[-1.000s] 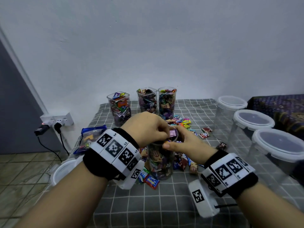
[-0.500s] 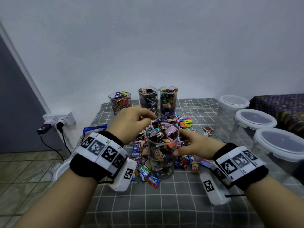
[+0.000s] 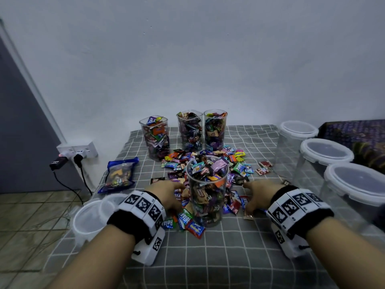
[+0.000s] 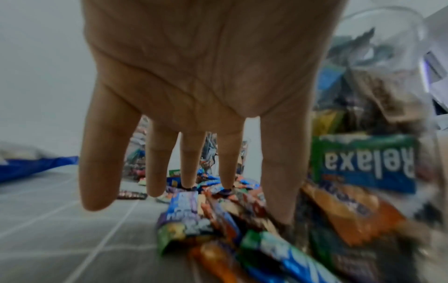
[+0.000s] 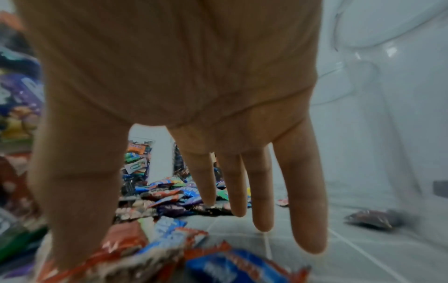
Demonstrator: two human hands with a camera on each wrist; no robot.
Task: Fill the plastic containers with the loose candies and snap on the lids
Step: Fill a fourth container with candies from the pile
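Both forearms reach forward over the checked tablecloth and flank a tall clear container that stands upright at the centre of the view, heaped with wrapped candies to its open rim and without a lid. The left hand lies palm down at the container's 9 o'clock, just beside its wall; the left wrist view shows its fingers straight and spread, tips down among the loose candies, grasping nothing. The right hand mirrors it at the container's 3 o'clock, palm down, with long fingers extended and slightly fanned, thumb set into the wrappers, holding nothing. The candy pile spreads from around the container's base toward 12 o'clock. Beyond it, at 11 to 12 o'clock, three filled containers stand open near the wall. At 2 to 3 o'clock three lidded containers stand in a row along the table's edge. Two loose lids rest at 8 o'clock by the left wrist, and a blue candy bag lies at 10 o'clock.
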